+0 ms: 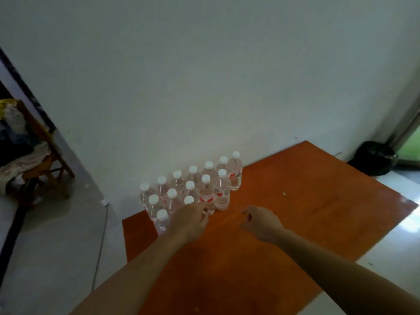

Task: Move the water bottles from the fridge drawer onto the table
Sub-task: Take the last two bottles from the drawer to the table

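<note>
While my left hand is curling around a clear plastic water bottle with a white cap beside the upright rows along the wall edge of the orange wooden table, my right hand is hovering half-open and empty. I am judging it heavy when full, thin-walled and slick, so gripping mid-body is safest.

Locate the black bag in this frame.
In the head view, the black bag sits on the floor at far right, beyond the orange table, against the white wall.

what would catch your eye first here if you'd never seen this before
The cluster of white-capped water bottles, standing upright in rows at the orange table's far left corner by the white wall. Next, two bare arms: the left hand at the nearest bottles, the right hand empty above the tabletop.
</note>
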A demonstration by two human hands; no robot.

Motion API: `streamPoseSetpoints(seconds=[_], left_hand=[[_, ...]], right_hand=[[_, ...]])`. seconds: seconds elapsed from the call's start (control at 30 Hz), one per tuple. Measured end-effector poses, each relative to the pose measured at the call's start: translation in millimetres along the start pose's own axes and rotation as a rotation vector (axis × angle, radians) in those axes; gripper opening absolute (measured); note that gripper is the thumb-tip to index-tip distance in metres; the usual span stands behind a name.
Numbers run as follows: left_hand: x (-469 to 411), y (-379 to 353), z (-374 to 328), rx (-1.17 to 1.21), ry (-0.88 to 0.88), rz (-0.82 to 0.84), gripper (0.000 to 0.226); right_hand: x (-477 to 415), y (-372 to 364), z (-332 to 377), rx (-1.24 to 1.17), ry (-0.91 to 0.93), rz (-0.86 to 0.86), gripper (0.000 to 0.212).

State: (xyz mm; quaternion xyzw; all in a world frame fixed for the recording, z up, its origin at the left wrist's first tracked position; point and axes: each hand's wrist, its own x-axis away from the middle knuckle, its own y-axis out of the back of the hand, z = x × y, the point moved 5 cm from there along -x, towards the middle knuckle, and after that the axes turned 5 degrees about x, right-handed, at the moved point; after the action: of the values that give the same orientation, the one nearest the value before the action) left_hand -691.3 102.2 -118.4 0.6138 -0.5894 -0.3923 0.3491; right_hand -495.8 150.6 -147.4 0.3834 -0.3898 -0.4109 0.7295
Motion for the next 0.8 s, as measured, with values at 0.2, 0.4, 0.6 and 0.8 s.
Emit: streamPoseSetpoints(seconds=[0.2,0.4,0.6,0.8], left_hand=[[0,-74,-134,-0.046,-0.231,0.259,0.023],[6,-157,-290,-0.105,-0.403,0.349,0.025],[32,-256,-453,-0.041,-0.503,0.44,0.023],[42,-340,-592,-0.051,-0.664,0.548,0.024]], right_hand=[[96,41,-128,-0.036,-0.259,-0.084,0.039],[212,86,-267,-0.088,-0.443,-0.201,0.035],[337,120,-415,0.023,-0.614,-0.271,0.04],[430,133,-533,0.119,-0.738,-0.327,0.041]])
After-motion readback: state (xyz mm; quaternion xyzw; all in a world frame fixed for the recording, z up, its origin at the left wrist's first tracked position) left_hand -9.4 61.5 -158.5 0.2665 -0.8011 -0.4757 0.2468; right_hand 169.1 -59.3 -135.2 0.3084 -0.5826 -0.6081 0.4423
